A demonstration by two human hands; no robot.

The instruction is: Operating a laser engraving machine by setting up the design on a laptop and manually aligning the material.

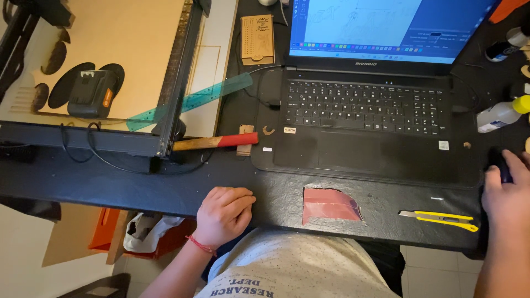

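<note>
- Head view, right side: the right hand (508,193) lies at the far right edge of the black table (110,185), its fingers (516,161) curved over a dark computer mouse (497,165). Only the mouse's upper left part shows past the hand. The grip is a loose cupping, not a pinch.
- The mouse sits just right of the laptop (370,127), beside its near right corner, with its long axis running near to far, in line with the forearm.
- Head view, left side: the left hand (223,212) rests on the near edge of the table in a loose fist, fingers curled under and holding nothing. A red cord circles its wrist.
- Nearest the left hand is a hammer (215,142) with a wooden handle and red neck, lying a little farther in, its long axis left to right.
- A torn patch in the table covering (330,204), showing reddish underneath, lies to the right of the left hand, between the two hands.
- A yellow utility knife (441,219) lies near the table's near edge, long axis left to right, closer to the right hand than the left, but apart from both.
- A green transparent ruler (193,101) lies slanted across the far left, over a board in a laser cutter frame (176,83).
</note>
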